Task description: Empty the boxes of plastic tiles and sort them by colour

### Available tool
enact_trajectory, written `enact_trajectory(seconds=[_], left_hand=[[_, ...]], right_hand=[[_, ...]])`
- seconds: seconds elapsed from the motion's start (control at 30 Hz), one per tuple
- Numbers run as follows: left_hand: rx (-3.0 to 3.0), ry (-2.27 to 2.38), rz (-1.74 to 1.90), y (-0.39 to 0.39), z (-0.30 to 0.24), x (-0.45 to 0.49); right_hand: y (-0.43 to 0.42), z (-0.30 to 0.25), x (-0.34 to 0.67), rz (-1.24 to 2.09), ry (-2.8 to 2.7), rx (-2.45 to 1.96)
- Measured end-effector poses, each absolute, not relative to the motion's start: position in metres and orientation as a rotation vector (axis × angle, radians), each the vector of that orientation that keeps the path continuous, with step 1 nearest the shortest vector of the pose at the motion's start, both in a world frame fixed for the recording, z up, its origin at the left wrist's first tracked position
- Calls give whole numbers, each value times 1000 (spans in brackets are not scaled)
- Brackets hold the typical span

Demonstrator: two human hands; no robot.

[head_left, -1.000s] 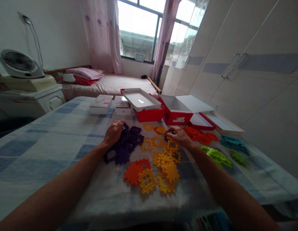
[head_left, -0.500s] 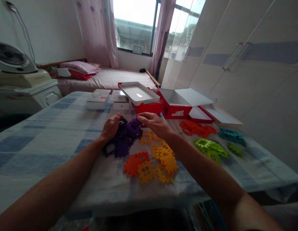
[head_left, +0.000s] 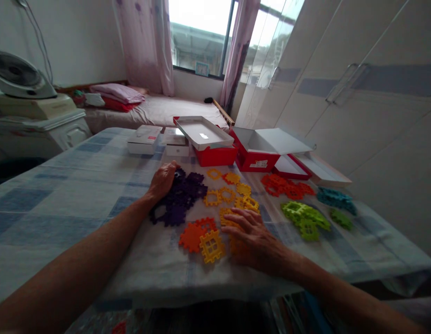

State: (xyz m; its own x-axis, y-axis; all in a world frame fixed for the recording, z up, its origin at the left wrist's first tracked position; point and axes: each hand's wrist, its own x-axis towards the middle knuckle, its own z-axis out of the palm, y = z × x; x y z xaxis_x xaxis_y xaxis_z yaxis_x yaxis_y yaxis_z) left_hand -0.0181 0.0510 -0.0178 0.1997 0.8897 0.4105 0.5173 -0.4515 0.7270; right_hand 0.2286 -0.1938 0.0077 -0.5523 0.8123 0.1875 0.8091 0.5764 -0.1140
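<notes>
Flat plastic interlocking tiles lie sorted by colour on the checked tablecloth (head_left: 79, 185). My left hand (head_left: 163, 180) rests curled on the left edge of the purple tile pile (head_left: 182, 199), fingers bent over a tile. My right hand (head_left: 252, 234) lies flat, fingers spread, on the near yellow tiles (head_left: 232, 197), covering a few of them. An orange tile (head_left: 190, 235) and a yellow window-shaped tile (head_left: 211, 246) sit just left of that hand.
Red tiles (head_left: 285, 185), green tiles (head_left: 305, 220) and teal tiles (head_left: 335, 199) lie to the right. Open red boxes (head_left: 252, 162) and white boxes (head_left: 144, 141) stand at the table's far side. A fan (head_left: 16, 81) sits on a cabinet at left; wardrobe doors at right.
My right hand left the purple pile and moved back toward me, settling flat on the near yellow tiles. My left hand stayed on the purple tiles.
</notes>
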Motion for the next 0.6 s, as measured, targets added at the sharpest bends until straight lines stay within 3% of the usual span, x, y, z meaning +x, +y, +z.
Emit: enact_trajectory(seconds=[0.37,0.6], left_hand=[[2127,1333,1072,49,-15,-19],[2136,1320,1066,49,-14,-18]], right_hand=[[-109,22,264,-172,-2324,-1478],[-49,35,254,-163,-2294,-1903]])
